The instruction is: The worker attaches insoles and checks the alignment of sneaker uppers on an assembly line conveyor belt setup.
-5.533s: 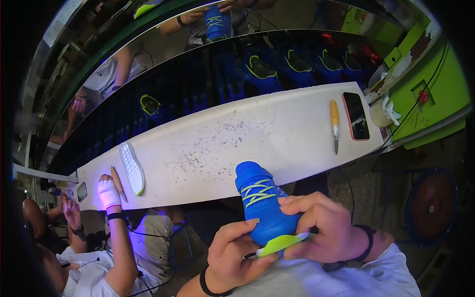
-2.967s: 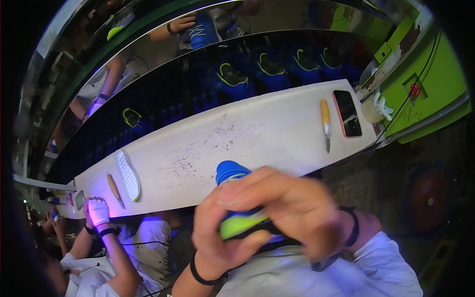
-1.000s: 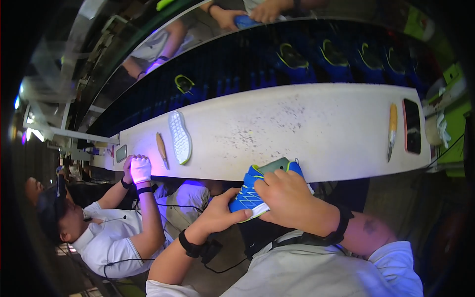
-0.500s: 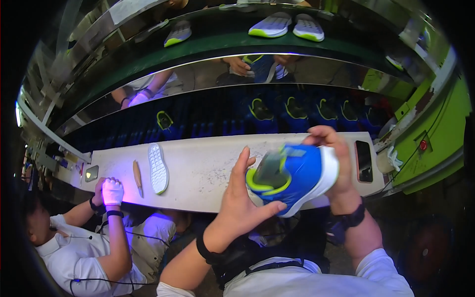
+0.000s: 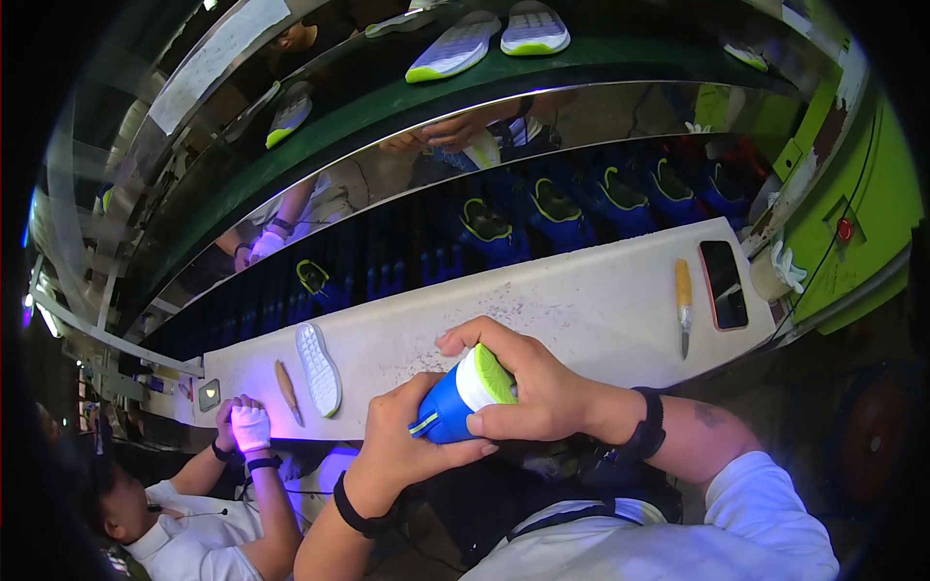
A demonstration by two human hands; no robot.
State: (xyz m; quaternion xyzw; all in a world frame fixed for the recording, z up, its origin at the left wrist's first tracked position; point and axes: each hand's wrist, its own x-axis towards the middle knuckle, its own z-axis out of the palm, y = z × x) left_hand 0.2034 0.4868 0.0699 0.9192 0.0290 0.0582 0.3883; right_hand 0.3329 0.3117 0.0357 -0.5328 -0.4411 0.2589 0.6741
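Between my two hands is a blue sneaker [image 5: 444, 409] with a white and yellow-green sole, held above the near edge of the white bench. Its heel end, with a light stripe down the back, points toward me. My left hand [image 5: 395, 426] is closed round the blue upper from the left, its thumb stretched along the near side. From the right, my right hand [image 5: 547, 389] grips the sole end, fingers over the far side and thumb near the heel. The shoe's opening and much of its toe are hidden.
On the bench [image 5: 581, 290] lie a wooden-handled knife [image 5: 683, 300], a phone [image 5: 723, 284], a white sole [image 5: 318, 370] and another knife [image 5: 288, 389]. Blue shoes [image 5: 557, 203] line the shelf behind; soles [image 5: 455, 46] rest on the green belt [image 5: 620, 70]. A co-worker's gloved hand [image 5: 251, 426] is at left.
The sneaker has been turned so its heel faces me, and brought down and to the left. My left hand has closed round it. The right-hand knife has come into sight. The view has tilted.
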